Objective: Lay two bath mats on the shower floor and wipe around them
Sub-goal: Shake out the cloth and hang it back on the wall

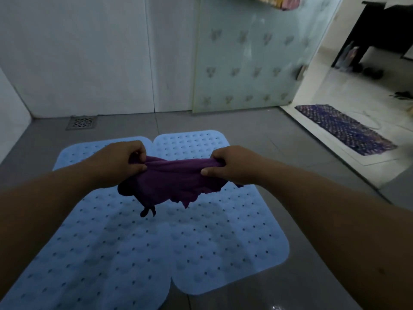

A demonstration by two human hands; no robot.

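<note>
Two light blue perforated bath mats lie flat side by side on the grey shower floor, the left mat [93, 247] and the right mat [223, 238] touching along their long edges. Above them I hold a purple cloth [176, 177] stretched between both hands. My left hand [121, 161] grips its left end and my right hand [232, 165] grips its right end. The cloth's lower part hangs loose in folds over the mats.
A metal floor drain [82, 123] sits by the white back wall. A frosted glass panel [248, 57] stands at the back right. Beyond the raised threshold lies a purple patterned rug [345, 128], with dark furniture [377, 30] further off.
</note>
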